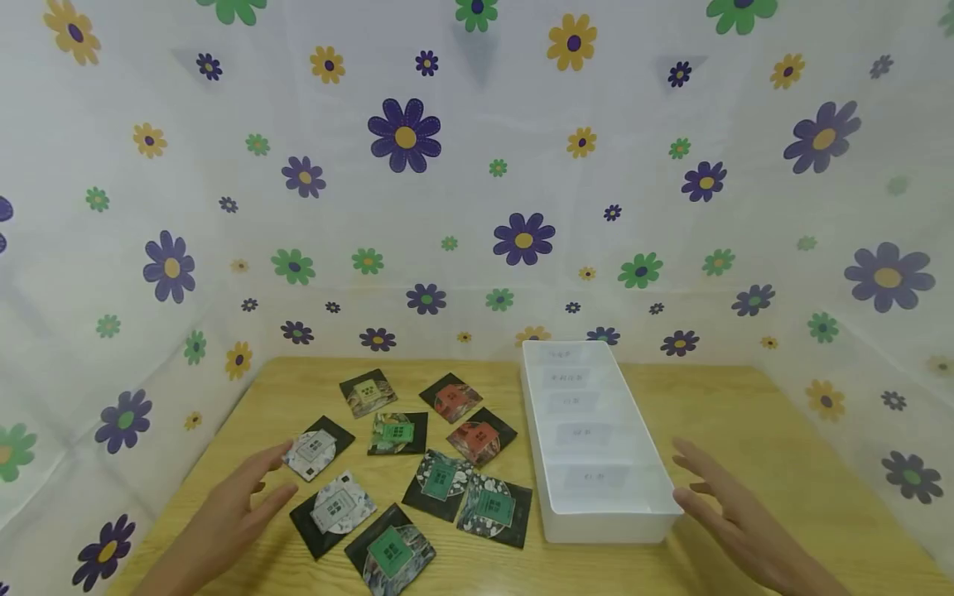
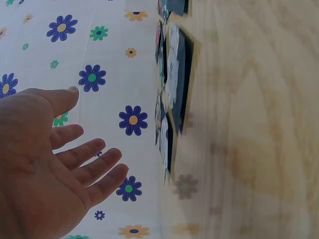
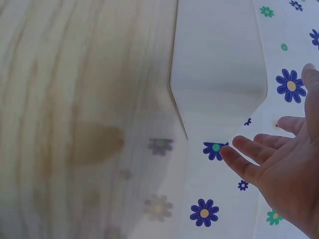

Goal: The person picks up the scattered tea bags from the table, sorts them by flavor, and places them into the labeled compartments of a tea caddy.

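Observation:
My left hand (image 1: 234,517), fingers loosely extended and holding nothing, hovers at the left of several flat square packets. Nearest to it are two packets with pale grey labels, one farther back (image 1: 319,448) and one closer (image 1: 333,513). Other packets carry a yellow label (image 1: 368,392), a light green one (image 1: 398,433), red ones (image 1: 451,397) or dark green ones (image 1: 390,552). My right hand (image 1: 734,517) is held beside a long white box (image 1: 611,527), near its front right corner, with nothing in its grasp. Both wrist views show the left palm (image 2: 45,169) and right palm (image 3: 294,174) with spread fingers.
Partitions divide the white box into several compartments in a row, each with a small written label (image 1: 594,477). Box and packets lie on a wooden table (image 1: 715,397). A white flower-patterned cloth (image 1: 477,273) walls the back and both sides.

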`<state>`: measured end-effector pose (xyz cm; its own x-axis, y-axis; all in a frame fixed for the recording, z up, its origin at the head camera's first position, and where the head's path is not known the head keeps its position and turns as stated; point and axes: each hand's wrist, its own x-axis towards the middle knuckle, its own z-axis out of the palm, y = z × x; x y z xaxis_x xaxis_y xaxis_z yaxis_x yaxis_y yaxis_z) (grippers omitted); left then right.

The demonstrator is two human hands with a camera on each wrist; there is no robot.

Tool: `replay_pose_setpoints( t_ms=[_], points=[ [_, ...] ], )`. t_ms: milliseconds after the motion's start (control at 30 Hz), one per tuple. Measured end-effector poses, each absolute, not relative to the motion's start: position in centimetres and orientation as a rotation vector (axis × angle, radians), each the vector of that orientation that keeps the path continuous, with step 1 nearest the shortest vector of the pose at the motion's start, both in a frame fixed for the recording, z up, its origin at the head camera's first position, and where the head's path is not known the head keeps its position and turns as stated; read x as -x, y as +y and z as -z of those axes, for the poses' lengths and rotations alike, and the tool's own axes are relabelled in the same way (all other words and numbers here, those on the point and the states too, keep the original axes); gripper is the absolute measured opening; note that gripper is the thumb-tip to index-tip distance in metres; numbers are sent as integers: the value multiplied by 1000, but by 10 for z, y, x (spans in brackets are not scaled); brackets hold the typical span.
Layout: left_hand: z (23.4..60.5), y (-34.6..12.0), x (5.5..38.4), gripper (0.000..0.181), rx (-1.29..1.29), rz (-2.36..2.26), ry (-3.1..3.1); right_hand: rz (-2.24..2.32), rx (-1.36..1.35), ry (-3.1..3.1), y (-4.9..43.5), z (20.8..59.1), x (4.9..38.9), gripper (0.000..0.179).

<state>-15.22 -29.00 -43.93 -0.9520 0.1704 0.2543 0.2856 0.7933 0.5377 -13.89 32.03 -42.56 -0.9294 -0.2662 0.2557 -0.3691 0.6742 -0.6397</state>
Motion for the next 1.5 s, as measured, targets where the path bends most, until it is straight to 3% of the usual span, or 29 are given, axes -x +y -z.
replay_pose_setpoints(
  t_ms=[433, 967, 1300, 1500],
  points=[
    [450, -273, 169, 59, 276, 1002, -3108, -1133, -612, -2667, 303, 437, 141, 62],
    [455, -250, 175, 60, 286, 718, -3184, -1033, -551, -2691, 300, 447, 149, 69],
    [456, -240, 186, 64, 489, 622, -3107, -1054, -459, -2777, 301, 445, 149, 71],
    [458, -240, 190, 62, 526, 641, -3113, -1031, -543, -2714, 304, 444, 151, 72]
  ],
)
